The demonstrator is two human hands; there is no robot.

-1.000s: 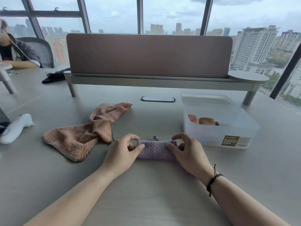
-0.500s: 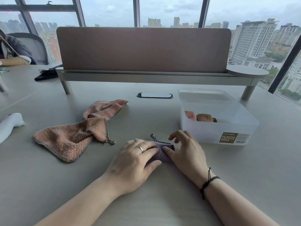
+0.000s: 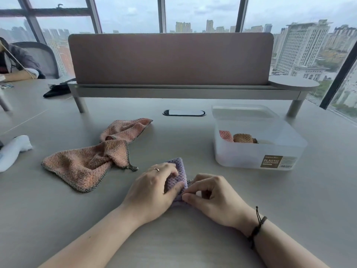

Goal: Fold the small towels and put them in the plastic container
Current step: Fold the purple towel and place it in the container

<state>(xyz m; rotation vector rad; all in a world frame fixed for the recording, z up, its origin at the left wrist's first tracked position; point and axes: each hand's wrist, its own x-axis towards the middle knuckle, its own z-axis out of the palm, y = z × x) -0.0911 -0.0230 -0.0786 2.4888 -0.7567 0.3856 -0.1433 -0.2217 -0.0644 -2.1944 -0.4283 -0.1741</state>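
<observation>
A small purple towel [image 3: 178, 175], folded into a compact bundle, lies on the table in front of me. My left hand [image 3: 152, 188] grips its left side, fingers curled over the top. My right hand [image 3: 210, 196] pinches its right edge between thumb and fingertips. The clear plastic container [image 3: 270, 151] stands to the right, a little farther back, holding a folded pink towel [image 3: 225, 135] and a folded tan towel [image 3: 243, 138]. An unfolded, crumpled pink towel [image 3: 92, 161] lies to the left.
A white object [image 3: 13, 151] lies at the left edge. A brown desk divider [image 3: 170, 59] on a raised shelf runs across the back, with a cable port [image 3: 183, 112] below it. A person sits at the far left beside a black item [image 3: 57, 90].
The purple towel went from a long strip to a short bundle: my left hand folded its left end over to the right. My right hand now pinches the towel's right edge.
</observation>
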